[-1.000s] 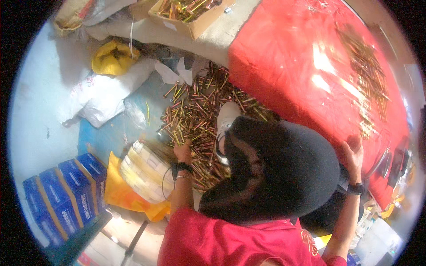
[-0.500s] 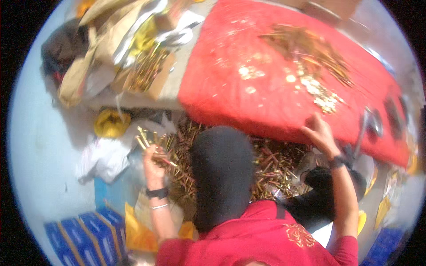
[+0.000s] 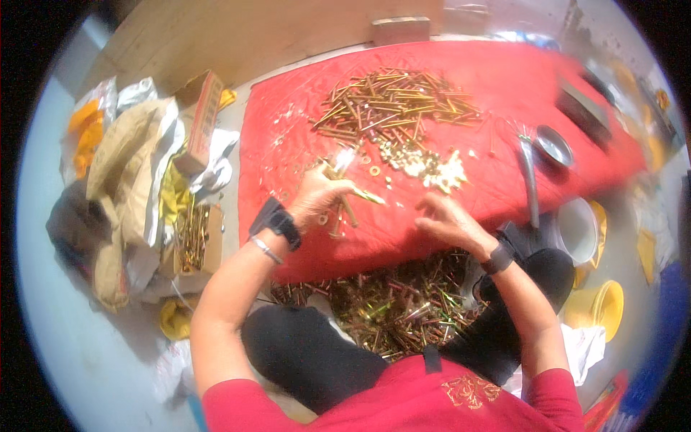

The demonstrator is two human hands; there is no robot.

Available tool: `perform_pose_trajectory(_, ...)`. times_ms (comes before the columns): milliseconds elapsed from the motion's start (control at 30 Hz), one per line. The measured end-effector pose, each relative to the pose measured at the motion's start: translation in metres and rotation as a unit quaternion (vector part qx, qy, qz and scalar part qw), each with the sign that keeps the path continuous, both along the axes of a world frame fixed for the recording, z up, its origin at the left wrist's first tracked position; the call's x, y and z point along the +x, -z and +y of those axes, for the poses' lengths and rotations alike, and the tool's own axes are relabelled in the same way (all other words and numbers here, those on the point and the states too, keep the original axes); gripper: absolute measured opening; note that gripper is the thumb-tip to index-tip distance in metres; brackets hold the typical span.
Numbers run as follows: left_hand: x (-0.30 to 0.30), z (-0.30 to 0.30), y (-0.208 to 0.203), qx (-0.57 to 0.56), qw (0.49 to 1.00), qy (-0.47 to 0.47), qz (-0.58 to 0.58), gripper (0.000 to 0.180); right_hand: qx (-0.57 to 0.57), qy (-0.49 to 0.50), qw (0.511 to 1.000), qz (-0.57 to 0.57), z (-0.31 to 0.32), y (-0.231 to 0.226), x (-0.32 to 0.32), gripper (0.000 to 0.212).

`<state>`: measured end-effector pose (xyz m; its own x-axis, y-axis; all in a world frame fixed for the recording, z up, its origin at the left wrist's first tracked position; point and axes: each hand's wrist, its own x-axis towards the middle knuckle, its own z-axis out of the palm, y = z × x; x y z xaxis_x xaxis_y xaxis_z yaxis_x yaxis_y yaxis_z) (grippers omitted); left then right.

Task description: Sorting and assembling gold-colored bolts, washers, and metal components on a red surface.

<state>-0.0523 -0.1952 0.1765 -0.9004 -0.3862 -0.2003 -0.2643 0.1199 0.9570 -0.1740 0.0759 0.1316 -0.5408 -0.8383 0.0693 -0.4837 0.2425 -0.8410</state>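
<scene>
My left hand (image 3: pixel 322 198) is closed round several long brass-coloured bolts (image 3: pixel 350 211), over the left part of a red cloth (image 3: pixel 277 144). Their ends stick out past the fingers at differing angles. To its right, my right hand (image 3: pixel 452 225) hovers over the cloth's near side with fingers slightly bent and apart; nothing shows in it. Just beyond the right hand lies a heap of small shiny nuts (image 3: pixel 425 164). Flat ring washers (image 3: pixel 374 171) are scattered between the hands. Farther back is a large pile of bolts (image 3: pixel 392 101).
More bolts (image 3: pixel 392 309) fill the space below the cloth, between my knees. At left stand a cardboard box of bolts (image 3: pixel 214 241) and brown paper sacks (image 3: pixel 133 165). A metal bowl (image 3: pixel 554 146), a dark block (image 3: pixel 583 111), a white bucket (image 3: pixel 578 229) and a yellow tub (image 3: pixel 607 309) are at right.
My left hand has moved from the lower bolt heap up over the red cloth, still holding bolts. The right hand has come closer to it. The view has shifted, showing more of the cloth.
</scene>
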Motion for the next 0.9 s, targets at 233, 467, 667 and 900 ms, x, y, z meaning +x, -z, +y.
perform_pose_trajectory(233,-0.044,0.006,0.047,0.037,0.996,0.073,-0.021,0.032,-0.059,0.041,0.996,0.046,-0.019,0.031,-0.006,0.026)
perform_pose_trajectory(467,-0.03,-0.011,0.052,-0.194,0.979,0.067,-0.011,0.041,-0.053,0.114,0.981,0.149,-0.052,0.037,0.013,0.023)
perform_pose_trajectory(667,-0.027,-0.015,0.043,-0.373,0.922,0.053,0.084,0.049,-0.054,0.138,0.961,0.235,-0.068,0.038,0.017,0.02)
perform_pose_trajectory(900,-0.003,0.001,0.057,-0.612,0.766,0.093,0.171,0.055,-0.095,0.167,0.962,0.195,-0.078,0.048,0.007,0.013)
